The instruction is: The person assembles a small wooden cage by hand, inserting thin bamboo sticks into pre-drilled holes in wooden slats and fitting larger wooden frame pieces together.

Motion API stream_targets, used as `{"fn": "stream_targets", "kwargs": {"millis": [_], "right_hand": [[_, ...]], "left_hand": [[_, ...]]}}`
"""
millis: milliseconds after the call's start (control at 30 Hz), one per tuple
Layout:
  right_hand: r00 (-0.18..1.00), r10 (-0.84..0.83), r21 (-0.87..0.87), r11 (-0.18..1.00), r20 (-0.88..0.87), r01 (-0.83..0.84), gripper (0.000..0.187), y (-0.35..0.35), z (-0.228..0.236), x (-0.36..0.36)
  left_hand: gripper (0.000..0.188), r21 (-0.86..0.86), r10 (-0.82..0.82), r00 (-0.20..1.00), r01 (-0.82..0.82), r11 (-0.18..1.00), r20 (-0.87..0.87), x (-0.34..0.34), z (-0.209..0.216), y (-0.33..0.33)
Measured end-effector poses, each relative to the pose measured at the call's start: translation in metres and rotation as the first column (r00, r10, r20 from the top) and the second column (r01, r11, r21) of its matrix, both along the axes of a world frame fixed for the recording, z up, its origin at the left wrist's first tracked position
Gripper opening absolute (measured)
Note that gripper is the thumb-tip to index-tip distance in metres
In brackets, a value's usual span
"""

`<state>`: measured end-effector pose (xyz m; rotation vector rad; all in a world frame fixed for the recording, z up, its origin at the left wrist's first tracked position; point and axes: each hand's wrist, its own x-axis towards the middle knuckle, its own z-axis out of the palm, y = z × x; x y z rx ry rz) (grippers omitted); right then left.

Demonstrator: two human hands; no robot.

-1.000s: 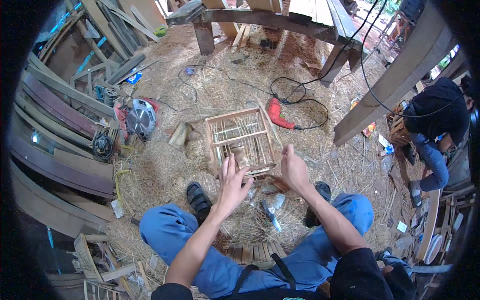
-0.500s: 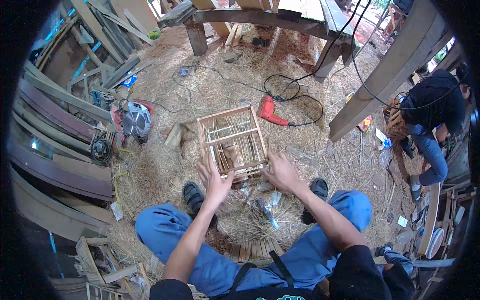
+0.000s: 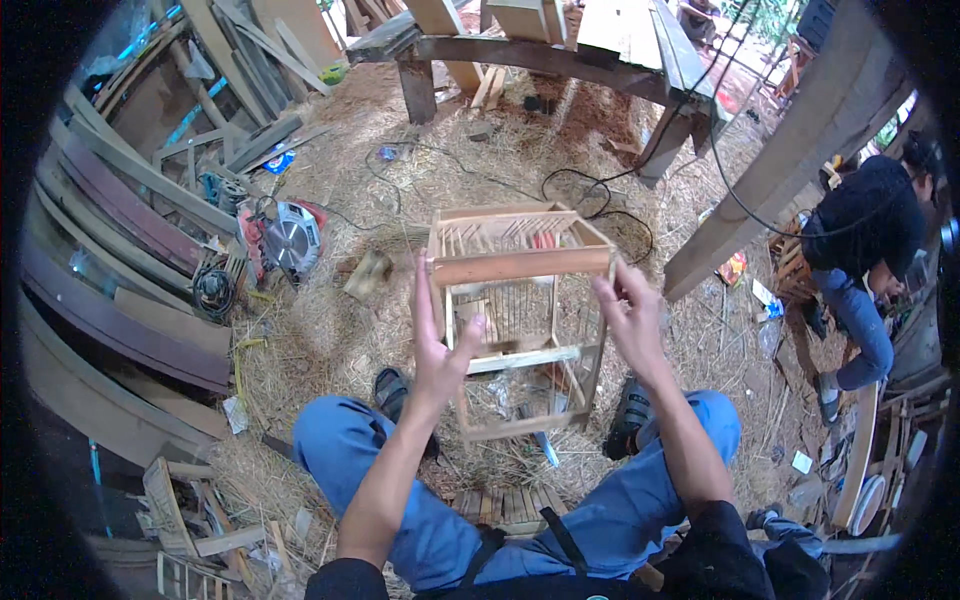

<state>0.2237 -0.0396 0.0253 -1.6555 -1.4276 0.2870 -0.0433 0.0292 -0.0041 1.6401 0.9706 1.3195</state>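
Observation:
A small wooden cage (image 3: 520,266) of light frame pieces and thin bars is tilted up between my hands, above the straw-strewn floor. Against its left side lies my left hand (image 3: 440,350), fingers stretched along the frame and the thumb apart. My right hand (image 3: 632,318) holds the upper right corner with bent fingers; its fingertips are partly hidden. Through the bars a patch of the red drill (image 3: 546,240) shows behind the cage. Below the cage's lower rail, a blue-handled tool (image 3: 545,448) lies between my feet, partly covered.
To the left a circular saw (image 3: 292,238) lies beside stacked boards (image 3: 130,335). A wood block (image 3: 369,274) is nearer the cage. Black cable (image 3: 640,225) loops behind it, before a wooden bench (image 3: 540,52). A post (image 3: 770,170) leans at right, near a seated person (image 3: 865,215).
The cage has turned from showing its top to standing tilted, its front rail raised. Both hands have risen along its sides. The drill, seen whole before, is now mostly hidden behind it.

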Motion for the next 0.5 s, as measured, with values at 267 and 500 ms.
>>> {"fn": "stream_targets", "kwargs": {"millis": [267,500], "right_hand": [[0.909,-0.034,0.02,0.999,-0.415,0.047,0.055,-0.015,-0.013,0.003],[0.911,-0.129,0.032,0.988,-0.391,0.153,0.055,-0.017,-0.003,0.007]], "left_hand": [[0.092,0.103,0.104,0.962,-0.08,0.992,-0.253,0.023,-0.004,-0.014],[0.047,0.204,-0.218,0.74,0.434,0.878,-0.637,0.053,-0.009,-0.049]]}}
